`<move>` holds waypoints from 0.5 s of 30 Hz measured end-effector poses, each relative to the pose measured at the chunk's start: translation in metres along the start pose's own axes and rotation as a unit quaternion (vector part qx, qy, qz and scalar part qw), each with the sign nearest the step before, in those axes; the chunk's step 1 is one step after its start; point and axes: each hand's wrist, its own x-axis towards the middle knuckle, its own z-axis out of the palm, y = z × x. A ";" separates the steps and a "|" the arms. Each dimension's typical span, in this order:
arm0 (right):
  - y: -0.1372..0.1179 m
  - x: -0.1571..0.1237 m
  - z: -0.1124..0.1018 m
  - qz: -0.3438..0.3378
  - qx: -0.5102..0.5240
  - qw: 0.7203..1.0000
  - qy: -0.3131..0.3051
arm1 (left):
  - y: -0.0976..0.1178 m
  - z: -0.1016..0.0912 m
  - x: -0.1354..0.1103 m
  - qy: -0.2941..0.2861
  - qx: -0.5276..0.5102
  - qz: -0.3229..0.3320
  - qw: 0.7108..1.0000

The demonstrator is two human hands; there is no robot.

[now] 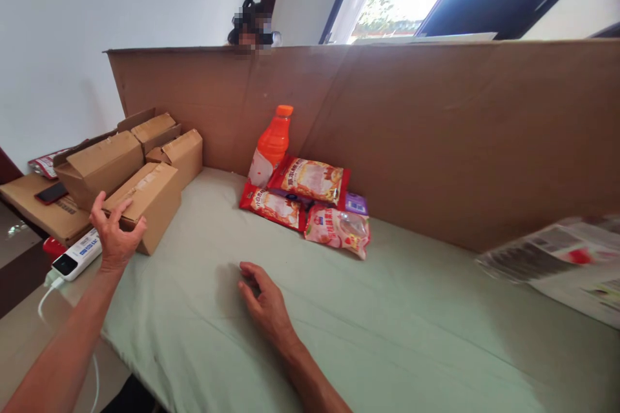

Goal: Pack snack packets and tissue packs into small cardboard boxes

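Observation:
My left hand (115, 232) grips the near corner of a small closed cardboard box (150, 197) at the left end of the table, fingers curled over its edge. My right hand (264, 303) rests on the pale green tablecloth (387, 335) in the middle, fingers loosely bent, holding nothing. Further back lie an orange drink bottle (271, 145) and several snack packets (310, 200), leaning against a tall cardboard partition (436, 129).
More cardboard boxes (121, 155) are stacked at the left, with a phone (51, 192) on a flat carton. A white power strip (77, 255) lies by the table edge. Newspapers (562, 258) sit at the right. A person's head shows behind the partition.

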 end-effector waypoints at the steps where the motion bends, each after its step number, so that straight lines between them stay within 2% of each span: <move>1: 0.001 0.000 0.000 -0.003 -0.004 1.000 -0.002 | -0.001 0.000 0.001 0.002 0.005 -0.004 1.000; 10: 0.011 0.000 0.004 -0.031 -0.032 0.999 0.008 | -0.019 0.017 0.021 -0.015 0.003 0.001 1.000; 15: 0.018 0.000 0.005 -0.042 -0.045 0.998 0.010 | -0.027 0.029 0.031 -0.043 0.000 -0.002 0.999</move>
